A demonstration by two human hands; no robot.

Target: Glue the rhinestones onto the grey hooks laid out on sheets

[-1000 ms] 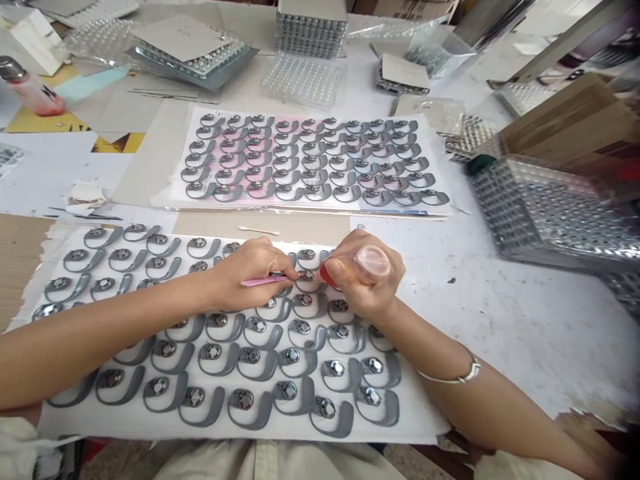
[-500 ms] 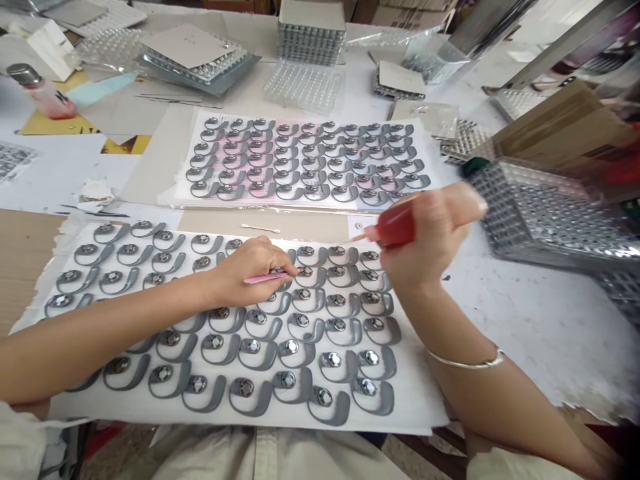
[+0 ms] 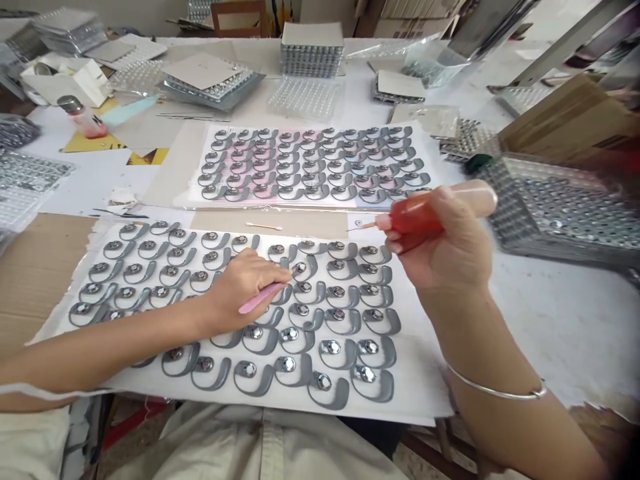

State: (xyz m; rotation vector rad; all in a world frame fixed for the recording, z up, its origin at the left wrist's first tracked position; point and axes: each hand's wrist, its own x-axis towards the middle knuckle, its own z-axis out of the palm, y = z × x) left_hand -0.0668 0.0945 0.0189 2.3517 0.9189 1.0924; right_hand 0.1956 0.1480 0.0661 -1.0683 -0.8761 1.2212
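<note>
My left hand [image 3: 250, 288] is closed around a slim pink tool [image 3: 260, 298], its yellowish tip touching or close beside a round stone setting [image 3: 299, 267]. That setting belongs to one of many grey curved bands, each with a round faceted stone, laid in rows on a white sheet [image 3: 420, 393]. Raised above the sheet's right edge, my right hand [image 3: 450, 247] grips a squeeze bottle [image 3: 415, 215] of red liquid. Its thin needle points left, over the band rows' far edge. My left hand and forearm hide some bands.
A second sheet of similar bands [image 3: 313, 163] lies farther back. Between the sheets is a cotton swab [image 3: 264, 227]. Stacked clear trays [image 3: 565, 207] and a cardboard box [image 3: 560, 123] stand at right. A small bottle [image 3: 83, 118] and a white box [image 3: 67, 80] are at back left.
The view has shifted a little, bringing more of the left side in. My right hand has moved slightly right with the bottle. My left hand keeps hold of the pink tool, now tilted more steeply.
</note>
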